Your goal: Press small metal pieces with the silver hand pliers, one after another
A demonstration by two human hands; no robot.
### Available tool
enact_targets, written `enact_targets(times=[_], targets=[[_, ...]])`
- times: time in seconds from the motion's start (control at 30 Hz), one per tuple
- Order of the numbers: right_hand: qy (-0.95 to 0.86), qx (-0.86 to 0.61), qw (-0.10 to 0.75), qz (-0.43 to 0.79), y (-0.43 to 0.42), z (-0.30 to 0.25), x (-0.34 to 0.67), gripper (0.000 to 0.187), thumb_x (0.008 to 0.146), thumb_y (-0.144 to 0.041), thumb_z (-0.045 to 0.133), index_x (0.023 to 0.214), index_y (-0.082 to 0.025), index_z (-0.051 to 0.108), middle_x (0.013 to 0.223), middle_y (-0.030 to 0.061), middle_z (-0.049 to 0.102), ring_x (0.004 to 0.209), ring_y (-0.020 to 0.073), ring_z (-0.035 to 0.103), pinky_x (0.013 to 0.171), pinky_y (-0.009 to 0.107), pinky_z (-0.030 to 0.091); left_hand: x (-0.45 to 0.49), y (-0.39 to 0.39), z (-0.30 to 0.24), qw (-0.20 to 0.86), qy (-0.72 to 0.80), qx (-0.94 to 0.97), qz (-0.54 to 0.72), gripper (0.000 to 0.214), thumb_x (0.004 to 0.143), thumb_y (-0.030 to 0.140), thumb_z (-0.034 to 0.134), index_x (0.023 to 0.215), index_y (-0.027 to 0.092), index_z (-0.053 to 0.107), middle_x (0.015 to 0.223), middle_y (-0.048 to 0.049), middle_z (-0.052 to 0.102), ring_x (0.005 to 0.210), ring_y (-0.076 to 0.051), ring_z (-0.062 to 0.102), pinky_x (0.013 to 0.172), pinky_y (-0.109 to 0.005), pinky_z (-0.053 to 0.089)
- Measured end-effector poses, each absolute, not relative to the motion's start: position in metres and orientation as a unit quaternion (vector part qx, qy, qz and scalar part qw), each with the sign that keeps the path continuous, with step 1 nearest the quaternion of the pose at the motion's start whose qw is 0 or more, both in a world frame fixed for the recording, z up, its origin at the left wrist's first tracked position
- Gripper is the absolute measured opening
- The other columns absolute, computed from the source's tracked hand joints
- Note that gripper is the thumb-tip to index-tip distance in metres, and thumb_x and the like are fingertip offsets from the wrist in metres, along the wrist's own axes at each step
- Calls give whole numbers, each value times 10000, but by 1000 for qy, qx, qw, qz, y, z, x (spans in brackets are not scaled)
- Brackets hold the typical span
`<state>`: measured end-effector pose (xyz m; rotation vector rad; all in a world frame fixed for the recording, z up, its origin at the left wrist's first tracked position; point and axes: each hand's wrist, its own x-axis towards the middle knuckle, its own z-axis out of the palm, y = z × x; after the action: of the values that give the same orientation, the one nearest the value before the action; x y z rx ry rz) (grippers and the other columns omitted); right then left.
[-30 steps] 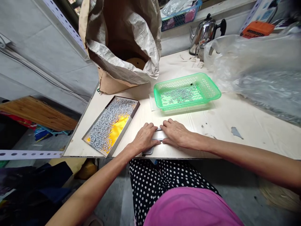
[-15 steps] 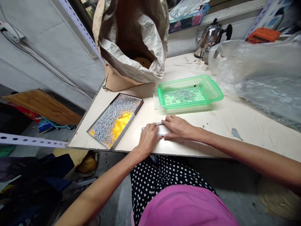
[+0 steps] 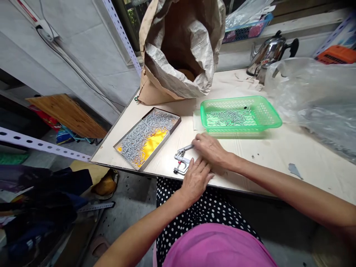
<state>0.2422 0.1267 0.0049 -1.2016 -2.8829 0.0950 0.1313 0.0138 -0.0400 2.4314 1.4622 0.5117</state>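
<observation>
Fingers (image 3: 198, 141) of the right hand (image 3: 210, 150) pinch the upper handle of the small metal pliers (image 3: 181, 160) lying near the counter (image 3: 278, 155) edge, the left hand (image 3: 196, 178) flat, released (steadying, seemingly), so lifting needs a fuller grip.

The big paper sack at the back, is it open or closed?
Open. The paper sack stands upright on the table with its top folded wide apart, so its brown inside shows.
</observation>
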Motion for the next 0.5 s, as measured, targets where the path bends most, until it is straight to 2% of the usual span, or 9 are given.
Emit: enact_targets(times=[0.1, 0.17, 0.3, 0.5], targets=[[-979, -189, 15, 71, 115, 12, 218, 166, 936, -251, 548, 1014, -226, 692, 1064, 86, 586, 979, 230, 452, 732, 317, 372, 132, 14, -46, 147, 521, 828, 147, 326, 934, 244, 477, 1219, 145, 600, 1209, -157, 652, 1193, -315, 565, 1044, -519, 432], [-990, -120, 4, 72, 109, 13, 202, 136, 920, -247, 574, 932, -224, 708, 1030, 79, 586, 964, 232, 440, 707, 324, 350, 132, 14, -49, 160, 538, 819, 121, 328, 905, 194, 465, 1184, 142, 629, 1155, -160, 674, 1088, -323, 616, 967, -495, 488], [-996, -76, -5, 54, 109, 7, 184, 177, 921, -159, 540, 805, -162, 674, 965, 78, 599, 890, 205, 444, 714, 338, 318, 133, 13, -48, 185, 555, 807, 77, 351, 845, 115, 451, 1114, 136, 675, 1058, -160, 703, 983, -317, 650, 892, -452, 524], [-989, -99, 16, 109, 116, -6, 184, 156, 946, -194, 515, 915, -166, 665, 959, 62, 609, 908, 198, 475, 718, 325, 307, 133, 13, -43, 188, 552, 811, 54, 315, 849, 126, 431, 991, 78, 708, 958, -199, 712, 907, -329, 662, 854, -462, 531]])
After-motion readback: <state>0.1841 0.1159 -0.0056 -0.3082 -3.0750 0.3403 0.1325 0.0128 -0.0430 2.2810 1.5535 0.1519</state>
